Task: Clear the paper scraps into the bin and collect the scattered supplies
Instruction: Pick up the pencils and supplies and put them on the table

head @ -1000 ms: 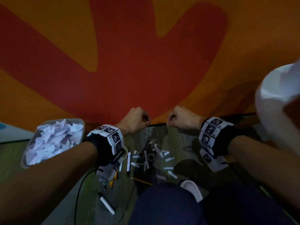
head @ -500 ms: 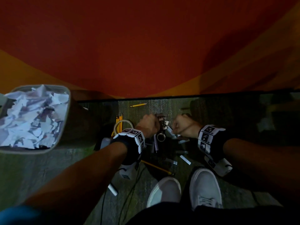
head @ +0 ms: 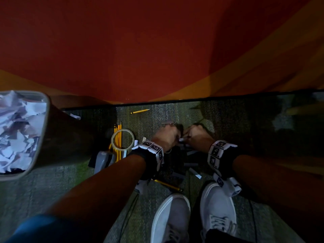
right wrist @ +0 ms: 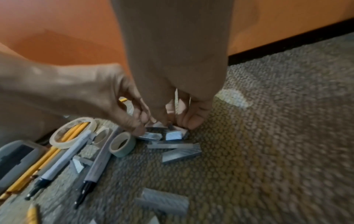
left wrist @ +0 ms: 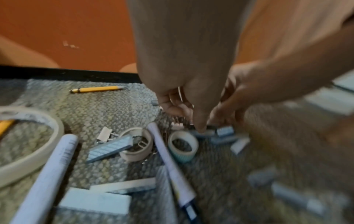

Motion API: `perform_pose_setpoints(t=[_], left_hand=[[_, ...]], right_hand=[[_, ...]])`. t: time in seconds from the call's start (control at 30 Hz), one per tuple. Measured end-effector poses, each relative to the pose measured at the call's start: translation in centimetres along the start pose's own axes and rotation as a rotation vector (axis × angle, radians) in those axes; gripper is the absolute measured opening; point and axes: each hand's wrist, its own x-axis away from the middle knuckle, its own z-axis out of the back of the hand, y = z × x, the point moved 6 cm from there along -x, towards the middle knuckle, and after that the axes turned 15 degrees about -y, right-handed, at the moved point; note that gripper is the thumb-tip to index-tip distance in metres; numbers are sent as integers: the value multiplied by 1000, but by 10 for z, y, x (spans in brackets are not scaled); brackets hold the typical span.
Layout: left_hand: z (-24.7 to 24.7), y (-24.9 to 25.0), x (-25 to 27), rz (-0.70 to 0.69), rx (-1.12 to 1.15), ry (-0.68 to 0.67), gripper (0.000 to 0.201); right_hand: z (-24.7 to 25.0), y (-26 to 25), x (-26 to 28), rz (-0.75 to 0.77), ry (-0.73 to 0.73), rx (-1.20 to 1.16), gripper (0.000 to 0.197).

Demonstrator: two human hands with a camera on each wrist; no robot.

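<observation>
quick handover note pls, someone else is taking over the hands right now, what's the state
Left hand: down at the carpet, fingers curled on a staple strip.
Right hand: beside it, fingers curled among the same cluster; whether it holds one is unclear.
Done: bin on the left is full of paper scraps.
Left: staple strips, large tape roll, small tape rolls, markers, pencils, a lone pencil by the wall, binder clip and the grey case lie scattered on the carpet.
</observation>
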Motion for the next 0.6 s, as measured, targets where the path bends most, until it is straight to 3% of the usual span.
perform_pose_setpoints(t=[0.07,0.13,0.2,0.23,0.3,0.6], left_hand=[[-3,3,-1,-48,-73,-3,27],[-4,8,1,-102,-155,2,25],[-7,11,2,-122,-249,-1,23],[-9,11,2,-122,-273,-2,23],[-12,9,2,-108,-273,-4,25],[-11,-1,11,-8,-106,42,15]], right_hand=[[0,7,0,-10,2,-32,38],[-3,11,2,9,16,-42,31],[-8,11,9,43,32,-11,11],[-12,13,11,50,33,14,20],[-19,16,13,54,41,27,30],[-1,28,28,23,157,-113,7]])
